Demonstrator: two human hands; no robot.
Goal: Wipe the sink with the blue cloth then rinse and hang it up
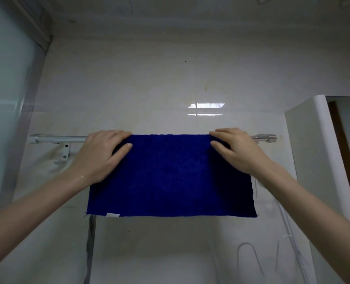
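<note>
The blue cloth (170, 175) hangs folded over a silver towel rail (57, 138) on the tiled wall, spread flat with a small white label at its lower left edge. My left hand (102, 154) holds the cloth's upper left corner at the rail, fingers over the top and thumb on the front. At the upper right corner, my right hand (237, 150) pinches the cloth the same way. The sink is out of view.
A white mirror cabinet (305, 140) juts out at the right, close to the rail's right end (269, 138). A frosted glass panel (4, 99) stands at the left. Below the cloth, wire hooks (249, 257) and thin cables hang on the wall.
</note>
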